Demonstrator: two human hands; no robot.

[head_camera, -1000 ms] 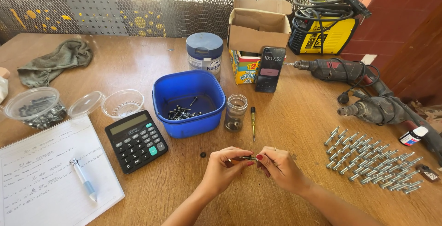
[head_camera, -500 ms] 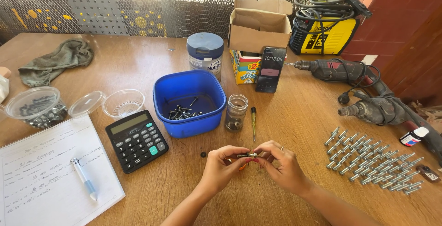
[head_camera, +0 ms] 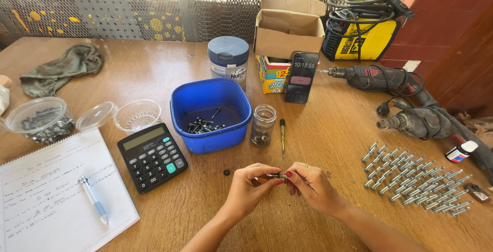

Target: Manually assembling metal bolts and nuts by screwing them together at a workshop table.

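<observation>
Both hands meet low at centre of the wooden table [head_camera: 328,128], above bare wood. Left hand [head_camera: 249,188] and right hand [head_camera: 313,188] pinch a small metal anchor bolt [head_camera: 276,176] between them, held level, just above the tabletop. Fingertips of both hands are closed on it, left on its left end, right on its right end; remaining fingers are curled in. Whether the bolt carries a loose part cannot be made out.

Surroundings, near to far:
- Small black washer [head_camera: 226,172] on the wood, just left of the left hand, apart from it.
- Screwdriver [head_camera: 282,135] lies lengthwise directly beyond the hands; glass jar [head_camera: 263,124] stands just to its left.
- Blue plastic tub [head_camera: 210,113], holding a few dark screws, is left of the jar, its near rim close to the calculator [head_camera: 152,156].
- Rows of anchor bolts [head_camera: 411,177] are laid out to the right, well apart from the right hand; an open strip of wood lies between.
- Notepad [head_camera: 56,190] with pen [head_camera: 94,199] at lower left, overhanging the near table edge region.
- Two power drills [head_camera: 411,103] at right, cords trailing toward the right table edge.
- Phone [head_camera: 301,77] leans upright against a cardboard box [head_camera: 288,33].

Open wood lies in front of the hands and between the forearms and the notepad.
</observation>
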